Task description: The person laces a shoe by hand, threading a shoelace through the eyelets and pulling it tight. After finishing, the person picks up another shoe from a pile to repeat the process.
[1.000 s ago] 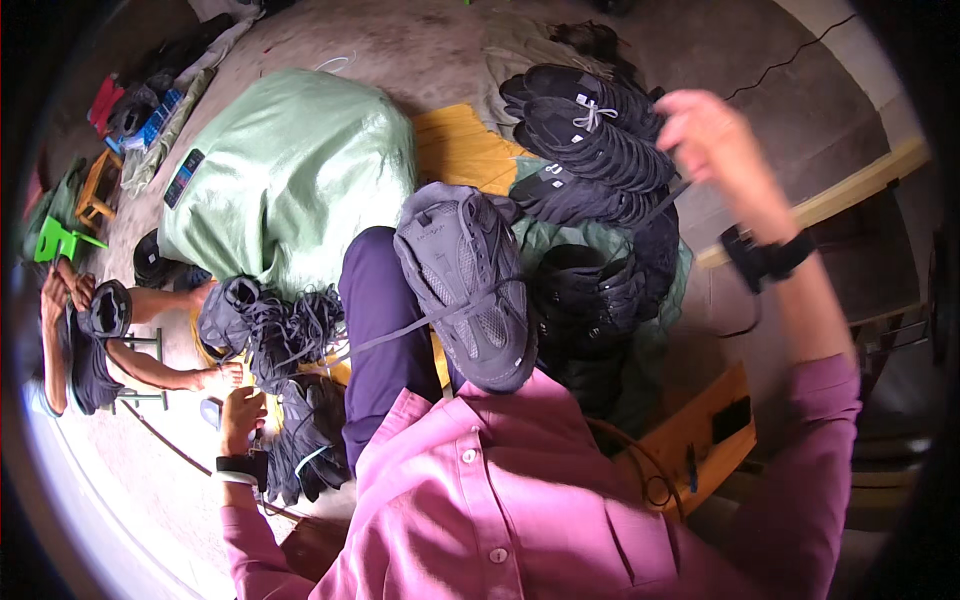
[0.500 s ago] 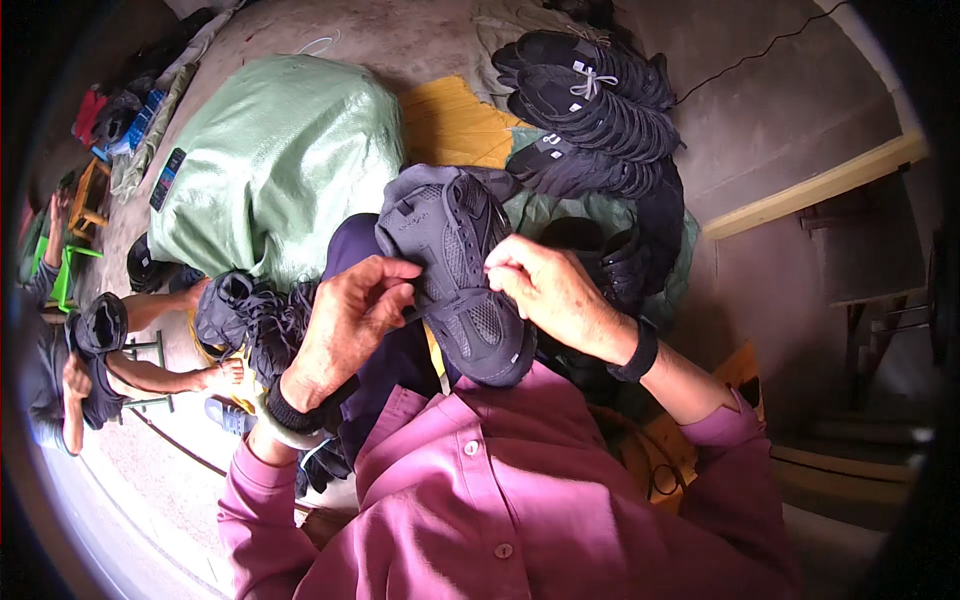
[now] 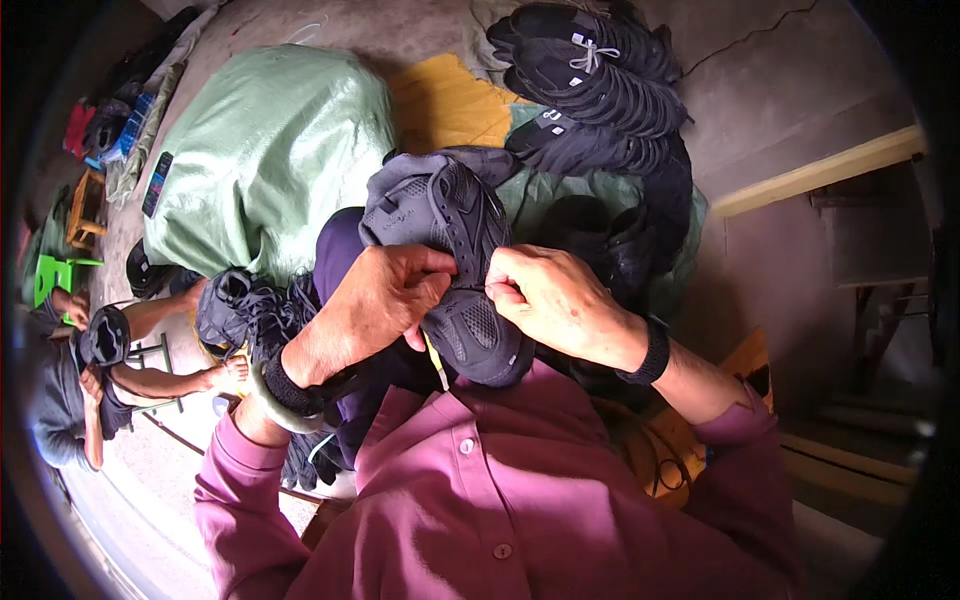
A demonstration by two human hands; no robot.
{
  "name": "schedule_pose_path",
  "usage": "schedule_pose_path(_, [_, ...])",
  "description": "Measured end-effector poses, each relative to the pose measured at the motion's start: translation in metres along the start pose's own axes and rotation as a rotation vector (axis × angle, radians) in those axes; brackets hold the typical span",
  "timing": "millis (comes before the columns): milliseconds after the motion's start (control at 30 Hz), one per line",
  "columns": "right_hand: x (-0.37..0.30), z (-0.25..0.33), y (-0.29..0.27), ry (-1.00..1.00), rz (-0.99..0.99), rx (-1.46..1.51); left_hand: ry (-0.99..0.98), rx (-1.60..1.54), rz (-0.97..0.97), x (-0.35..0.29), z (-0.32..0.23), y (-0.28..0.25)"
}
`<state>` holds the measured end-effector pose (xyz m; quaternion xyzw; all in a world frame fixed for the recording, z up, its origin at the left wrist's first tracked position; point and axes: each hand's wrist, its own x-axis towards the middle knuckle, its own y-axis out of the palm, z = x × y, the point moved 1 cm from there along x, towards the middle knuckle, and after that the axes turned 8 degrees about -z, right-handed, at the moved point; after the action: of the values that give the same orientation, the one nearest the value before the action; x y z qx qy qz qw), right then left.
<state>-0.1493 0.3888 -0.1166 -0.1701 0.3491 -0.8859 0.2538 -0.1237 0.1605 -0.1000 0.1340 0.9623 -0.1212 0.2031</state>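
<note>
Hands (image 3: 375,300) (image 3: 568,308) now closer together over shoe (image 3: 478,335)

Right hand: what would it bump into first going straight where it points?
The right hand would probably meet the dark grey sneaker first, just before the left hand; depth is unclear, so it may be touching the shoe.

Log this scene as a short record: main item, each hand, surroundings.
Main item: dark grey mesh shoe, toe toward the pink buttoned shirt
Left hand: closed, at the shoe's middle
Right hand: closed, just beside the left; what either pinches is unclear
Ahead: shiny pale green sack, flat yellow sheet, nested black fabric shoes
Far left: another person with a black shoe
</note>
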Motion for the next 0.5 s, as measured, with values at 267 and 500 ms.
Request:
schedule_pose_path(267, [0.002, 0.008, 0.009, -0.037, -0.07, -0.201, -0.071, -0.036, 0.131, 0.005, -0.002, -0.002])
schedule_pose_path(500, [0.004, 0.01, 0.011, 0.182, 0.039, -0.109, -0.055, -0.118, 0.135, 0.002, -0.004, 0.003])
